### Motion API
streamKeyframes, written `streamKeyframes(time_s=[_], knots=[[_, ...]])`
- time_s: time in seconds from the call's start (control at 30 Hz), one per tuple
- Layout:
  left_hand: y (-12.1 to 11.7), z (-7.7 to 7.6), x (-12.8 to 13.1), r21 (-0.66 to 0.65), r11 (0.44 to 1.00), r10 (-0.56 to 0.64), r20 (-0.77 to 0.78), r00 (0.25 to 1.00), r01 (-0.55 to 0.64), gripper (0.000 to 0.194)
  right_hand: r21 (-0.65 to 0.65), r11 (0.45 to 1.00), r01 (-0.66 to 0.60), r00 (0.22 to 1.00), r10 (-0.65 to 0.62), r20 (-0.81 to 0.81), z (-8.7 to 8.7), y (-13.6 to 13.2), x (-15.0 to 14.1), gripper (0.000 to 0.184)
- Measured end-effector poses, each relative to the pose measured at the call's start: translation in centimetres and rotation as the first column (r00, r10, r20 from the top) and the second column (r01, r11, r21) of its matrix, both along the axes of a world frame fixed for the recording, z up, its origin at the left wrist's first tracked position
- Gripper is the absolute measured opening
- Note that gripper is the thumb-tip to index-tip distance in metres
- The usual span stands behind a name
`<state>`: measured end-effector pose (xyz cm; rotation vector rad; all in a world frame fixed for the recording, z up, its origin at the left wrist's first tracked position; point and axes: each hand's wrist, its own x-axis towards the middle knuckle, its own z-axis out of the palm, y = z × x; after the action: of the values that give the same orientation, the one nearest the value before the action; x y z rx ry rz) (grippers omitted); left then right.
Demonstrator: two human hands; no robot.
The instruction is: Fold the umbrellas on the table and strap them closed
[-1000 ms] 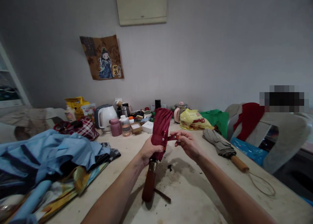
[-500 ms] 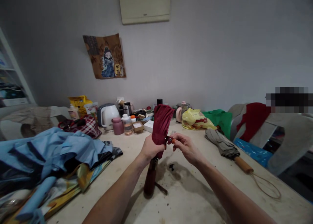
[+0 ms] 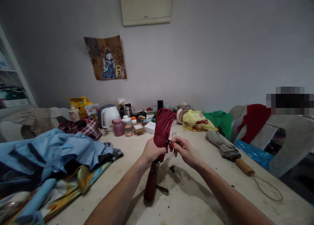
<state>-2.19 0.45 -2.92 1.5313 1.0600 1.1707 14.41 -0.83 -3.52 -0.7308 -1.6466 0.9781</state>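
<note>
A folded dark red umbrella (image 3: 162, 124) stands upright on the table, its brown handle (image 3: 150, 184) resting on the tabletop. My left hand (image 3: 152, 150) is wrapped round the lower part of its red canopy. My right hand (image 3: 183, 148) pinches the umbrella's short closing strap (image 3: 169, 142) with thumb and fingers, pressing it against the canopy right beside my left hand. A thin wrist loop trails from the handle onto the table.
A grey folded umbrella (image 3: 225, 149) with a wooden handle and cord lies right. Blue fabric (image 3: 49, 149) and other umbrellas pile up at left. A white kettle (image 3: 108, 117), bottles, boxes and a yellow bag (image 3: 196, 120) crowd the back edge. Chairs draped with clothes stand right.
My right hand has drawn the strap in from the right until it lies against the canopy. The umbrella has stayed upright in my left hand.
</note>
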Motion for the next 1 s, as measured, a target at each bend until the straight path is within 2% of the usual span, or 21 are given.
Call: streamKeyframes(time_s=[0.2, 0.63, 0.87, 1.0], knots=[[0.1, -0.13, 0.05, 0.079, 0.997, 0.005, -0.056, 0.998, -0.001, 0.032, -0.015, 1.0, -0.013, 1.0, 0.012, -0.008, -0.17, -0.03, 0.0, 0.031], [-0.2, -0.1, 0.19, 0.095, 0.995, -0.003, -0.048, 0.999, 0.007, 0.031, 0.016, 0.998, 0.061, 0.997, -0.062, 0.04, -0.45, 0.11, -0.18, 0.026], [-0.06, -0.34, 0.1, 0.144, 0.987, 0.09, -0.165, 0.982, -0.066, 0.032, 0.038, 0.996, 0.077, 0.993, -0.08, 0.092, -0.29, -0.01, -0.24, 0.026], [0.06, -0.43, 0.12, 0.173, 0.978, 0.148, -0.204, 0.968, -0.114, 0.033, 0.11, 0.99, 0.091, 0.986, -0.104, 0.126, -0.25, -0.24, -0.39, 0.024]])
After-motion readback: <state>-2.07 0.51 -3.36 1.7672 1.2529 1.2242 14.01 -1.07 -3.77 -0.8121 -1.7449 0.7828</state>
